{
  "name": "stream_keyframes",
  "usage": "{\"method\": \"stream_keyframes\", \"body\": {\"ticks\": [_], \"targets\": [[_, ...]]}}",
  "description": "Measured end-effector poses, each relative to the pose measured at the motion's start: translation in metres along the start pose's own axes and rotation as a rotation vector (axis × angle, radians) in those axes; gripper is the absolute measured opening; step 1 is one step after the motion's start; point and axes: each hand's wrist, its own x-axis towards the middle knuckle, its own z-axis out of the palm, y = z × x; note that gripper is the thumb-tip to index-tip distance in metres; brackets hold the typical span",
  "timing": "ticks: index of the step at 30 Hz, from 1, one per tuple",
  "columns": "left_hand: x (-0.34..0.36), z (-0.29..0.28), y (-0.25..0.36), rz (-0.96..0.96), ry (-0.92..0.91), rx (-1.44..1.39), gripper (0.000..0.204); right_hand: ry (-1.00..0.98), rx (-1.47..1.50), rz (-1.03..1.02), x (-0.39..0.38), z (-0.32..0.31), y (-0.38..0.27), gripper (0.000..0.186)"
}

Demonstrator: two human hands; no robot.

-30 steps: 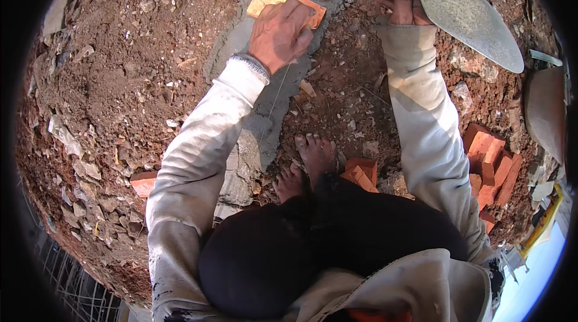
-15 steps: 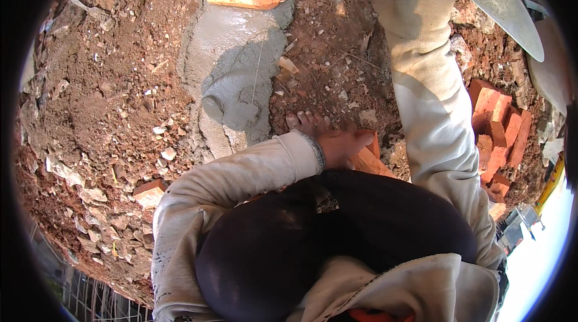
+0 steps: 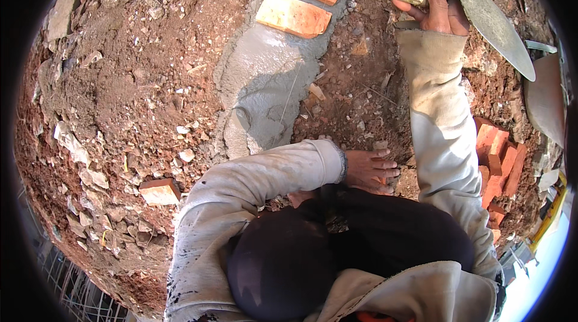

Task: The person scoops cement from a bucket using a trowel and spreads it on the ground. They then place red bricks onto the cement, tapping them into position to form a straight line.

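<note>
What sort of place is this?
Most likely an outdoor building site: bricks sit on a strip of wet-looking mortar over rough dirt, a trowel is in the right hand, and more bricks lie heaped at the right.

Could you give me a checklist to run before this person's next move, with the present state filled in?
1. Trowel secure: ok. The right hand grips the trowel where the handle meets the blade.
2. Left hand's grip: cannot tell. The left hand is at a brick that it mostly hides.
3. Mortar showing beyond the nearest laid brick: ok. A bare stretch of mortar reaches toward the left sleeve.
4. Mortar surface even: not ok. An uneven patch shows near its lower left.
5. String taut: cannot tell. The string shows only as a thin line over the mortar.
</note>
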Motion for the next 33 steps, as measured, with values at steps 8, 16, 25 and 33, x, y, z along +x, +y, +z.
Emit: {"method": "stream_keyframes", "body": {"ticks": [8,16,25,33], "targets": [[-0.006,-0.004,-0.005,0.216,-0.262,0.169,0.043,0.094,0.028,0.084,-0.002,0.002,-0.009,0.025],[-0.021,-0.007,0.001,0.048,-0.341,0.024,0.045,0.077,-0.025,0.251,-0.002,0.001,-0.003,0.023],[-0.030,0.034,0.024,0.071,-0.032,0.424,0.056,0.070,0.068,0.372,-0.013,0.008,0.013,0.021],[-0.021,-0.024,0.017,0.052,-0.280,0.112,0.054,0.113,0.104,0.455,0.002,0.011,0.017,0.024]]}}
